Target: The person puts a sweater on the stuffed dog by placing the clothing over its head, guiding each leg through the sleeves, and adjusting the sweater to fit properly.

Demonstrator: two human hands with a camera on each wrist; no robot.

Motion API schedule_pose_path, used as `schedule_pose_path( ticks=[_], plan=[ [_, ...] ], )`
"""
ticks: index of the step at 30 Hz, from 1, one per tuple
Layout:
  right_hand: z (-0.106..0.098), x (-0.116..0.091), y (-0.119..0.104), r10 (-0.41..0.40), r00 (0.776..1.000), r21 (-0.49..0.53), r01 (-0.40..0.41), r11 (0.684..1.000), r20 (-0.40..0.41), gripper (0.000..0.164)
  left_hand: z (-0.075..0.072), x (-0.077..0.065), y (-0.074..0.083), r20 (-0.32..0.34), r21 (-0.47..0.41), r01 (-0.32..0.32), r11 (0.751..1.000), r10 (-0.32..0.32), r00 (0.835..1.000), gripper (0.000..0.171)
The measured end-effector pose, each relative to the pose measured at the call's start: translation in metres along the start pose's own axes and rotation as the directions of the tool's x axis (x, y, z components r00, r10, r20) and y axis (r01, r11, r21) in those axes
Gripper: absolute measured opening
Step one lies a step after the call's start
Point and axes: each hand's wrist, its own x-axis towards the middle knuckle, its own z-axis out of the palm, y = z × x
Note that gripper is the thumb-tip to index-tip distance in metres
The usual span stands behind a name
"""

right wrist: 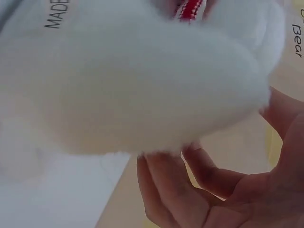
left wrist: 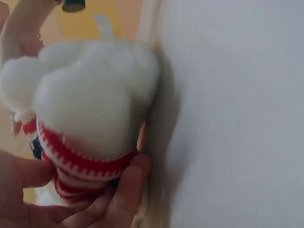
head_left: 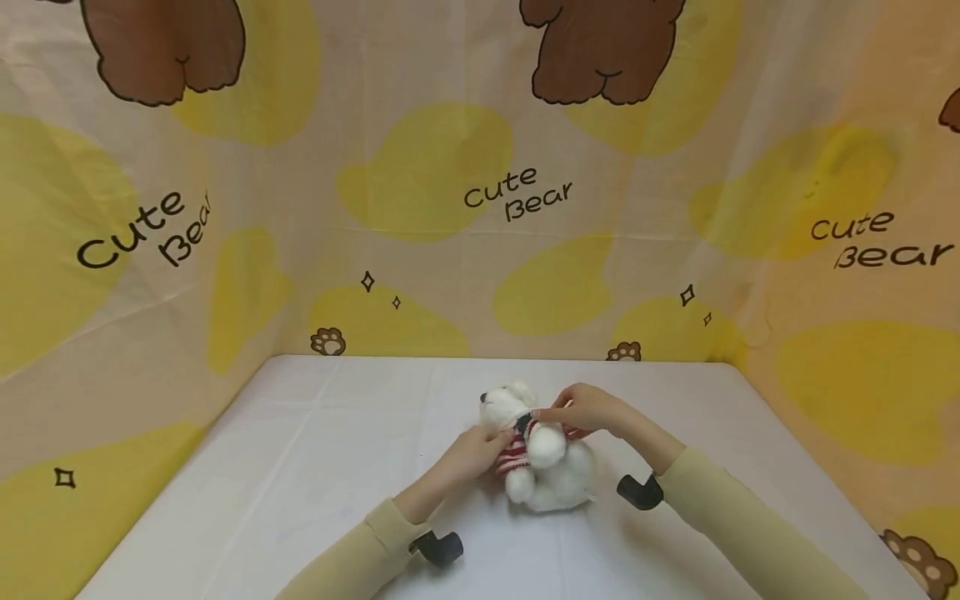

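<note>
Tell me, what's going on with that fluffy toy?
Someone is holding a white plush toy that wears a red-and-white striped sweater. The left hand grips the sweater, and the right hand holds the toy near its neck. Its bottom seems to rest on the white table.

Plain pale-beige sleeves (head_left: 757, 525), stubby bent black pieces (head_left: 640, 492) beside both cuffs (head_left: 396, 525).
</note>
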Motion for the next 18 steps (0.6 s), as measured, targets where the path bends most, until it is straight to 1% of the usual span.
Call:
schedule_pose_path(
  ticks=[2,3,5,8,11,12,14,15,16,18],
  plan=[
    [-0.002,0.001,0.000,0.019,1.000,0.005,-0.019,1.000,0.017,0.047,0.004,0.001,0.001,0.020,-0.126,0.041,0.991,-0.038,0.999,0.035],
    [-0.003,0.001,0.001,0.028,0.999,0.018,-0.028,0.999,0.027,0.046,0.006,0.000,0.002,0.025,-0.186,0.062,0.981,-0.059,0.998,0.034],
    [-0.006,0.003,0.006,0.048,0.998,0.063,-0.052,0.997,0.051,0.044,0.009,0.000,0.004,0.030,-0.291,0.104,0.951,-0.099,0.995,0.032],
    [-0.010,0.002,0.013,0.052,0.994,0.153,-0.066,0.986,0.095,0.041,0.013,-0.001,0.008,0.010,-0.362,0.130,0.923,-0.136,0.991,0.032],
    [-0.012,0.000,0.021,0.020,0.991,0.243,-0.052,0.969,0.131,0.038,0.015,-0.002,0.012,-0.014,-0.435,0.131,0.891,-0.152,0.988,0.035],
    [-0.012,-0.001,0.023,0.004,0.990,0.270,-0.043,0.962,0.144,0.038,0.015,-0.002,0.013,-0.022,-0.464,0.129,0.876,-0.157,0.987,0.036],
    [-0.013,-0.001,0.028,-0.011,0.986,0.346,-0.048,0.937,0.165,0.036,0.015,-0.002,0.015,-0.047,-0.507,0.116,0.854,-0.162,0.986,0.039],
    [-0.014,-0.002,0.031,-0.021,0.983,0.381,-0.051,0.923,0.182,0.036,0.014,-0.002,0.017,-0.069,-0.522,0.103,0.847,-0.163,0.984,0.040],
    [-0.014,-0.002,0.034,-0.024,0.980,0.414,-0.062,0.908,0.198,0.036,0.014,-0.002,0.018,-0.096,-0.529,0.085,0.845,-0.160,0.982,0.041],
    [-0.015,-0.002,0.039,-0.032,0.971,0.474,-0.086,0.876,0.235,0.036,0.012,-0.002,0.021,-0.151,-0.529,0.052,0.847,-0.154,0.976,0.042]
  ],
)
